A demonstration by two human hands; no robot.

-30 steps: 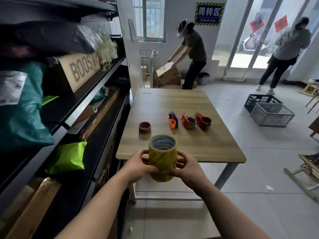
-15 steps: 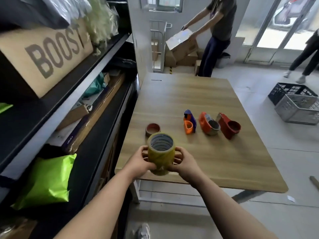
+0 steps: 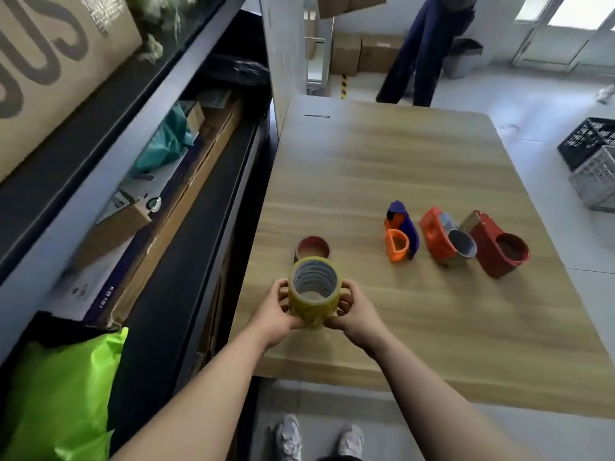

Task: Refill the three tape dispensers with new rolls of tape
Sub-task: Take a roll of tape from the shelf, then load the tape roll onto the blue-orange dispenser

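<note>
A yellowish stack of tape rolls [image 3: 312, 299] stands upright over the near left part of the wooden table [image 3: 416, 321]. My left hand [image 3: 274, 311] and my right hand [image 3: 354, 309] clasp it from both sides. Just behind it lies a small brown empty core [image 3: 312, 248]. Further right, three tape dispensers stand in a row: an orange and blue one [image 3: 401, 236], an orange one [image 3: 444, 237] with a grey core inside, and a dark red one [image 3: 499, 244].
Dark shelving [image 3: 159, 181] with cardboard boxes and a bright green bag [image 3: 63, 394] runs along the left. A person [image 3: 422, 51] stands beyond the table's far edge near stacked boxes. Plastic crates [image 3: 592, 161] sit on the floor at right. My shoes show below.
I have walked up to the table; the view tilted down and the stack of rolls moved from in front of the table edge to above its surface.
</note>
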